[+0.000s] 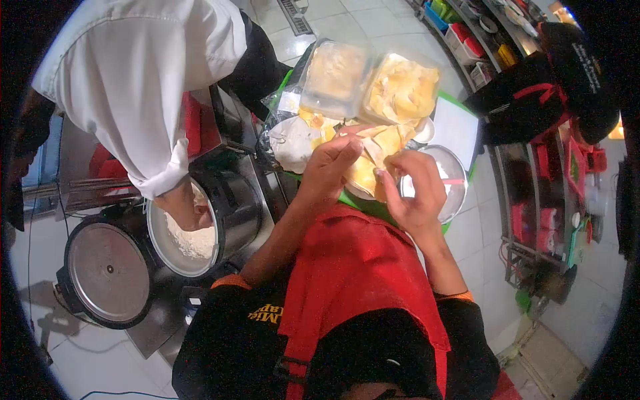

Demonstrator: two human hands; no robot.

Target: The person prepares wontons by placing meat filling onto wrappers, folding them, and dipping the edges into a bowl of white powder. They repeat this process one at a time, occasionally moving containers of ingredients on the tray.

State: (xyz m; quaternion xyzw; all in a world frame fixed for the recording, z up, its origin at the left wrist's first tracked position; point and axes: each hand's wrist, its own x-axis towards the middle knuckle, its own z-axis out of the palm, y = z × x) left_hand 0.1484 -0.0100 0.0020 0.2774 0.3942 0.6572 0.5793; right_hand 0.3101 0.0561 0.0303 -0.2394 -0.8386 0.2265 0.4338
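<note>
Between my two hands is a thin, pale yellow dough wrapper (363,175), with more folded yellow sheets behind it. My left hand (331,167) grips its left side, thumb pressed on top. My right hand (419,190) pinches the right edge with thumb and fingertips. Just beyond stand two clear plastic containers, the left container (333,77) with pale sheets inside and the right one holding yellow wrappers (402,87). A round metal bowl (460,208) with white contents and a pink-handled utensil (453,181) sits beside my right hand.
At left, another person's hand (190,215) reaches into a large rice cooker (233,213) holding white rice (193,243); its round lid (110,270) hangs open. A green-edged white board (457,127) lies under the containers. Shelves (527,200) and a person in black (573,73) are at right.
</note>
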